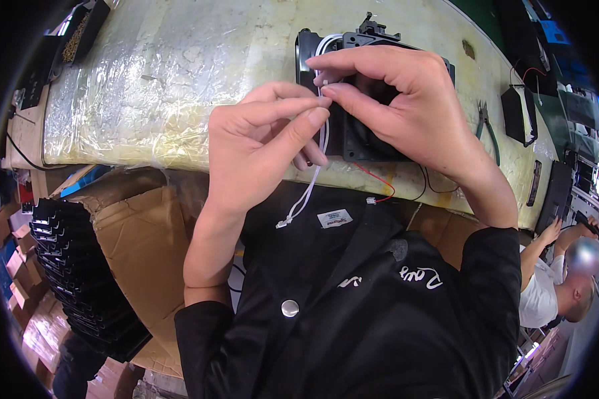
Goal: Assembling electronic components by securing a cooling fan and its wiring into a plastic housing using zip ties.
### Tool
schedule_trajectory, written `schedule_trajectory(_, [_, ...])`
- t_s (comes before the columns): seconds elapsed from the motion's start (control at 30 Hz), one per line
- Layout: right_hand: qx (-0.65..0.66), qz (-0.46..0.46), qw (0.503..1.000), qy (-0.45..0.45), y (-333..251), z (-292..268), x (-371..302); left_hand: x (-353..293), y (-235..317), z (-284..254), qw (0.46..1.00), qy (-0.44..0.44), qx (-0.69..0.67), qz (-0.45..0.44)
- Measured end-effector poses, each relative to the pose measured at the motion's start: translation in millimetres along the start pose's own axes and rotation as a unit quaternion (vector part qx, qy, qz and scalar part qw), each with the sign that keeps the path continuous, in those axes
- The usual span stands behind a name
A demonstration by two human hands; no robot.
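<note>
My left hand (246,146) is closed, thumb and index finger pinching a bundle of thin white cable (310,189). Just above, my right hand (412,100) curls its thumb and fingers around the same cable, where a small white piece, too small to name, shows near the thumb tip. From below my left hand the cable dangles past the table edge to a small white connector (283,223). Its upper part loops over a black plastic housing (359,146), which lies partly hidden behind my right hand. A thin red wire (387,197) with a white plug hangs from the housing's near side.
Plastic film covers the worktable (146,86). Green-handled pliers (487,133) lie right of the housing, near a black open box (518,114). A tray of small brass-coloured parts (76,38) stands far left. Below are a cardboard box (140,246) and stacked black parts (73,266). A co-worker (546,292) sits right.
</note>
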State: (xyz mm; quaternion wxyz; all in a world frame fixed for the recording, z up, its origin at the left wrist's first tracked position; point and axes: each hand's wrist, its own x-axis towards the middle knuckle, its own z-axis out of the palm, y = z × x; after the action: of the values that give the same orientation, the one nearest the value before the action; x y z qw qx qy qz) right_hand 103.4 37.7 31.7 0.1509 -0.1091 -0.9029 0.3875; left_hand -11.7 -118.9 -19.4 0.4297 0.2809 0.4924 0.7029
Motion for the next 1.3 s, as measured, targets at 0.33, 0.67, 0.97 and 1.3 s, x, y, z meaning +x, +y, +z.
schedule_trajectory(0.33, [-0.019, -0.014, 1.000, 0.007, -1.5, -1.1, 1.1, 6.1, 1.0, -1.4, 0.994, 0.014, -0.085, -0.068])
schedule_trajectory(0.67, [-0.008, 0.006, 1.000, 0.000, -2.4, -3.3, 1.4, 9.2, 0.4, -2.1, 0.992, 0.015, -0.098, -0.083])
schedule_trajectory(0.97, [0.093, 0.110, 0.969, -0.201, -6.5, -30.3, 31.5, 11.9, -0.5, -5.9, 0.990, 0.003, -0.104, -0.095])
schedule_trajectory(1.3, [0.027, -0.099, 0.962, -0.255, 0.0, -30.8, 47.1, 8.5, 0.6, -6.3, 0.989, 0.011, -0.119, -0.091])
